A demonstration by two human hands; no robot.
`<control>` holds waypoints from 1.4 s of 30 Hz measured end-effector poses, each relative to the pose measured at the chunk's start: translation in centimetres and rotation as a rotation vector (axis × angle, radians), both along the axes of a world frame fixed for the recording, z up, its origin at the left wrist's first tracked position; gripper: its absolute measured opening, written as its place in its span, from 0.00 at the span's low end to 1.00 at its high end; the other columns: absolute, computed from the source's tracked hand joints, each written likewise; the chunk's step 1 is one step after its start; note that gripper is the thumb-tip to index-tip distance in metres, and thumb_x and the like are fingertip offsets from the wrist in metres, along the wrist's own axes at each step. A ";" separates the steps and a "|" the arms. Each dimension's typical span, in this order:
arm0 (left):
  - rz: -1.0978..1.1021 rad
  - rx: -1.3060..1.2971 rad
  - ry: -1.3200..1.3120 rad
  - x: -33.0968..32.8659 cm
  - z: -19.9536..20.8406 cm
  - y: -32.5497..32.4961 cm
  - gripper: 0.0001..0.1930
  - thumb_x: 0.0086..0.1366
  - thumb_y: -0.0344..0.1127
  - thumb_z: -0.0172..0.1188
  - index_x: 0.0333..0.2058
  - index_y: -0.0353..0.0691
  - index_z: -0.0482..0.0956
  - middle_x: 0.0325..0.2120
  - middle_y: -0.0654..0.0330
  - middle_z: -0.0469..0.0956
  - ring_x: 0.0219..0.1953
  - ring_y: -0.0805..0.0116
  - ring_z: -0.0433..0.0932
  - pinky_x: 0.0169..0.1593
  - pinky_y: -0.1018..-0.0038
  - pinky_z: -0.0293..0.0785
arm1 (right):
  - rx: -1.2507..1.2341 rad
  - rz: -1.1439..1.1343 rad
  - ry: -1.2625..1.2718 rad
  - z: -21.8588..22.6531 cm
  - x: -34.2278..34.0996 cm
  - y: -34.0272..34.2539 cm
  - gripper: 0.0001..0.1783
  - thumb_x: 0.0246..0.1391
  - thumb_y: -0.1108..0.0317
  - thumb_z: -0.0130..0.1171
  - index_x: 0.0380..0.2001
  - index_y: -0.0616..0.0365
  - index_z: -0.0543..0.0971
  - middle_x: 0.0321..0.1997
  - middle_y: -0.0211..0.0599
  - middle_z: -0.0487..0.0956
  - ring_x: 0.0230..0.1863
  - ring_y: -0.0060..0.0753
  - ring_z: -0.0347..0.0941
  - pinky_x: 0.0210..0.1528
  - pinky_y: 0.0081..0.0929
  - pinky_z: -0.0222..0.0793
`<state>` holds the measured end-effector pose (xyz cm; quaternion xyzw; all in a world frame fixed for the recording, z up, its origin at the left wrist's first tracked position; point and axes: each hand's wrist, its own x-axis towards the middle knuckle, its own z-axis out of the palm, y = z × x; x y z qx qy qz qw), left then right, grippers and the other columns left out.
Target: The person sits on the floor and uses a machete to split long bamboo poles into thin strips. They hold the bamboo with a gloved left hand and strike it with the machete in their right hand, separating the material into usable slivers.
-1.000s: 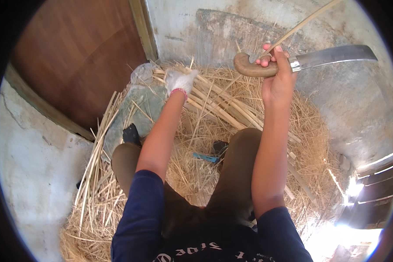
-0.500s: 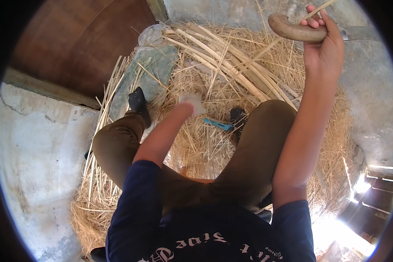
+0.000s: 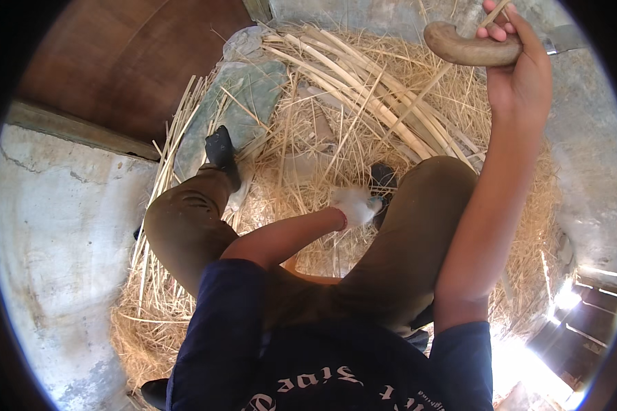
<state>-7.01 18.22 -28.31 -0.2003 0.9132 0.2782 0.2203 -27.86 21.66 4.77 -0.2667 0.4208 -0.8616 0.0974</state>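
High at the right, my right hand (image 3: 517, 75) is closed round the curved wooden handle of a knife (image 3: 452, 46). The blade (image 3: 565, 39) points right and partly fades against the wall. A thin pale bamboo strip (image 3: 432, 82) slants up to the fingers of that same hand. Down between my knees, my left hand (image 3: 353, 205) wears a white glove, slightly blurred. Its fingers close on a blue object (image 3: 376, 201) beside my right foot (image 3: 382, 177). Only a small bit of that object shows, and its kind cannot be made out.
Long split bamboo strips (image 3: 363, 89) lie in a bundle ahead, on a heap of shavings (image 3: 521, 205). A flat greenish stone slab (image 3: 243, 92) is by my left foot (image 3: 221, 154). Walls (image 3: 68, 240) stand on both sides, with a brown panel (image 3: 130, 61) at the upper left.
My left hand has moved right and toward me, onto the blue object that lay uncovered on the shavings. My right hand, still holding the knife, has shifted slightly right.
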 end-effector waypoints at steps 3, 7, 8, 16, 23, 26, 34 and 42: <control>0.162 -0.010 -0.023 -0.5 -0.2 -4.2 0.31 0.72 0.58 0.46 0.51 0.31 0.74 0.42 0.44 0.82 0.42 0.50 0.84 0.49 0.57 0.80 | -0.077 -0.005 0.046 1.0 1.7 0.7 0.05 0.63 0.71 0.58 0.32 0.58 0.74 0.30 0.36 0.77 0.27 0.23 0.72 0.36 0.25 0.76; 0.538 -0.592 -0.004 2.2 -2.3 -10.5 0.43 0.71 0.64 0.43 0.67 0.28 0.62 0.63 0.41 0.71 0.59 0.49 0.75 0.62 0.58 0.72 | -0.106 0.068 0.006 0.1 -0.2 1.2 0.05 0.62 0.71 0.59 0.33 0.60 0.75 0.30 0.35 0.77 0.27 0.23 0.72 0.36 0.25 0.76; 0.508 -0.514 -0.069 2.4 -2.3 -11.4 0.43 0.71 0.64 0.43 0.69 0.29 0.59 0.65 0.42 0.67 0.62 0.48 0.72 0.64 0.58 0.70 | -0.120 0.152 -0.060 -0.6 -2.0 1.7 0.06 0.62 0.70 0.59 0.34 0.61 0.75 0.30 0.34 0.76 0.27 0.23 0.72 0.36 0.25 0.76; 0.400 -0.184 0.100 2.9 -8.7 -8.8 0.37 0.67 0.49 0.50 0.69 0.33 0.60 0.58 0.38 0.73 0.54 0.47 0.78 0.60 0.54 0.70 | -0.109 0.291 -0.094 -0.2 -3.3 3.3 0.07 0.63 0.71 0.59 0.36 0.65 0.75 0.35 0.42 0.76 0.28 0.21 0.70 0.39 0.27 0.75; 0.414 0.122 0.141 1.3 -7.4 -7.2 0.30 0.66 0.41 0.52 0.65 0.37 0.71 0.28 0.49 0.83 0.28 0.60 0.81 0.35 0.66 0.78 | 0.028 0.185 0.033 0.4 -3.2 5.1 0.08 0.64 0.75 0.60 0.31 0.66 0.73 0.50 0.60 0.78 0.28 0.17 0.68 0.44 0.29 0.72; 0.538 0.315 0.195 1.6 -8.2 -6.6 0.28 0.67 0.40 0.53 0.64 0.38 0.73 0.26 0.54 0.82 0.26 0.66 0.78 0.34 0.69 0.76 | 0.052 0.157 0.023 0.8 -3.3 5.7 0.08 0.64 0.75 0.60 0.31 0.66 0.73 0.51 0.60 0.78 0.28 0.16 0.67 0.44 0.28 0.71; 0.513 0.605 0.142 -0.4 -4.4 -2.3 0.24 0.70 0.37 0.51 0.63 0.38 0.74 0.43 0.51 0.84 0.38 0.62 0.83 0.44 0.69 0.77 | 0.083 0.070 0.045 1.6 -0.6 6.2 0.07 0.65 0.74 0.59 0.33 0.67 0.74 0.54 0.62 0.77 0.28 0.15 0.66 0.44 0.27 0.70; 0.527 0.464 0.156 0.5 -1.4 -5.8 0.26 0.77 0.49 0.44 0.63 0.41 0.75 0.47 0.47 0.83 0.41 0.57 0.83 0.50 0.64 0.79 | 0.122 0.127 0.058 0.3 -4.8 8.1 0.09 0.65 0.76 0.57 0.41 0.76 0.75 0.49 0.53 0.78 0.28 0.16 0.66 0.44 0.26 0.70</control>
